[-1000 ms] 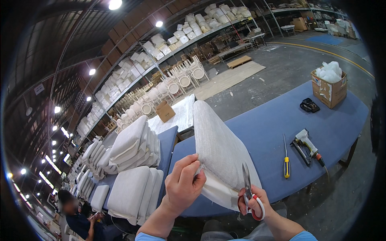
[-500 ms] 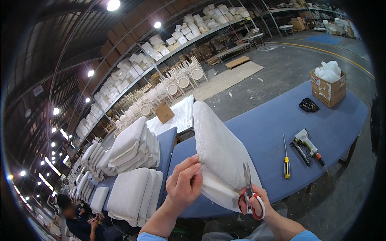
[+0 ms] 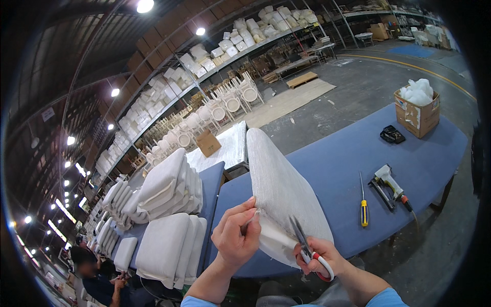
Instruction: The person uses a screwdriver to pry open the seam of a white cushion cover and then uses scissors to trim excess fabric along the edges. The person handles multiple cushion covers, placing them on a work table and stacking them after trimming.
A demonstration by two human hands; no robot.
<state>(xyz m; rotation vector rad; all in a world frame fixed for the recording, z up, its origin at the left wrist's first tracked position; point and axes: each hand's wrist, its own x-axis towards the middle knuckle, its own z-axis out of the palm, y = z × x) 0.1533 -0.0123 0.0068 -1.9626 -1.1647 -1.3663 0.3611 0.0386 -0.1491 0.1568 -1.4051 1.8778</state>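
Note:
A pale grey fabric-covered seat cushion stands tilted on edge at the near side of the blue-topped table, its white underside facing me. My left hand pinches the frayed fabric at the cushion's edge between thumb and fingers. In my right hand is a pair of scissors with red and white handles. Its blades point up and left toward that fabric edge, close together. Fingers of the right hand also lie against the cushion's lower edge.
Right of the cushion lie a yellow-handled screwdriver and a staple gun with a hose. Farther back are a black case-like item and a cardboard box of white stuffing. Stacked cushions stand left. A person works at lower left.
The scissors have moved left and down toward my left hand, and their blades have swung from upright to leaning left. The cushion has turned slightly; my left hand still pinches its edge.

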